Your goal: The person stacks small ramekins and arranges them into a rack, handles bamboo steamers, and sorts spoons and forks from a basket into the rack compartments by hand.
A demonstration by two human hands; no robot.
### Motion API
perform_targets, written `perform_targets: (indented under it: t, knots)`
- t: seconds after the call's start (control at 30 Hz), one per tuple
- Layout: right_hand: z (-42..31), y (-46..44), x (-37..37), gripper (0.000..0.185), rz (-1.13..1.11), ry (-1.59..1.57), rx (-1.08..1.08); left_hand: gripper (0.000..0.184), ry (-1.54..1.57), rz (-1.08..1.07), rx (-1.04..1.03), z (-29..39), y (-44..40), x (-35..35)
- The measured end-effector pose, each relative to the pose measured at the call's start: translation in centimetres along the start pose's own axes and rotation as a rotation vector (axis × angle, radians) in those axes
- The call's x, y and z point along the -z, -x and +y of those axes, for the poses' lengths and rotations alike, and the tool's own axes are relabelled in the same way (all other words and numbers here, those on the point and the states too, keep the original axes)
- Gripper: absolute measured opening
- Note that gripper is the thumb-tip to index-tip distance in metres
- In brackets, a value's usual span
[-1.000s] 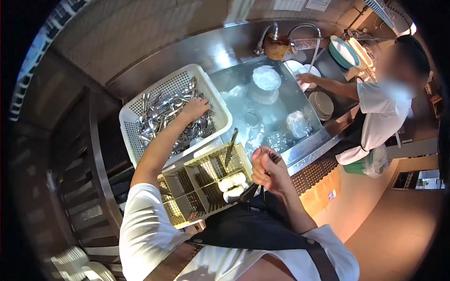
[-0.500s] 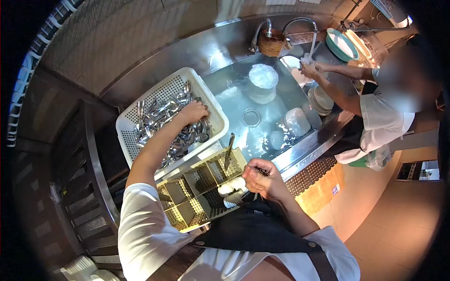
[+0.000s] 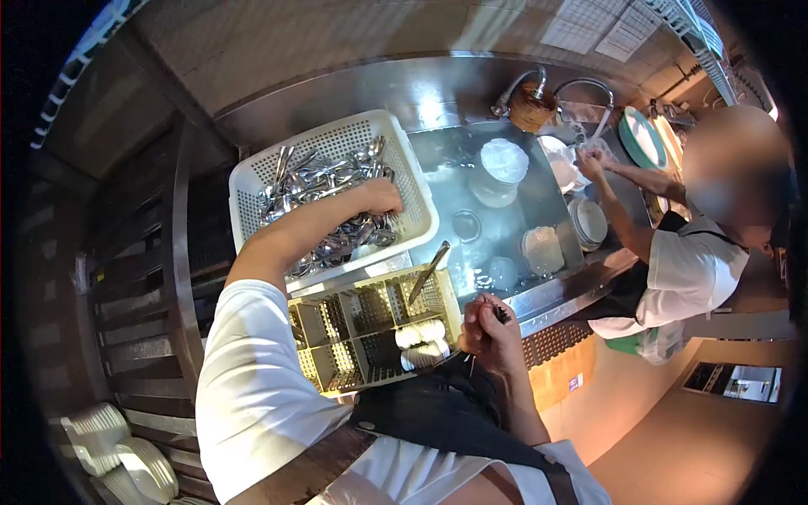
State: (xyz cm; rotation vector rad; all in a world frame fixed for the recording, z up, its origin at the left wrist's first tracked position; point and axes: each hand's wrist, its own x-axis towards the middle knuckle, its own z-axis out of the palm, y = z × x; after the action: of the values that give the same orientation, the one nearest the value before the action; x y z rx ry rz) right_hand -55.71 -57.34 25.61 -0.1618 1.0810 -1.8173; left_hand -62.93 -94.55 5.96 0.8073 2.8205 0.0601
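My left hand reaches into a white perforated basket and touches a heap of metal spoons and other cutlery; its fingertips are hidden. Closed in front of my apron, my right hand grips a small bunch of cutlery, of which only dark, thin ends show. Beside that hand is a yellowish divided cutlery rack. One long metal utensil leans upright in its far right compartment, and white spoons lie stacked in the near right one.
Right of the basket, a water-filled steel sink holds stacked white bowls. A co-worker handles something under a running tap. Stacked white dishes sit low at left.
My view has shifted, moving the scene. My left hand stays in the cutlery, its fingers now lower toward the basket's right side. My right hand has turned, still closed on the bunch.
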Motion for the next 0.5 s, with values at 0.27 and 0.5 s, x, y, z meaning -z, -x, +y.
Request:
perform_targets:
  t: [0.27, 0.5]
  knots:
    - [-1.4, 1.1, 1.4, 0.038, -0.039, -0.112, 0.069, 0.004, -0.014, 0.238, -0.170, -1.5, 1.5, 2.2]
    - [-2.8, 1.4, 3.3, 0.039, -0.119, -0.145, 0.249, 0.005, -0.313, 0.596, -0.064, -0.7, 3.7, 7.7]
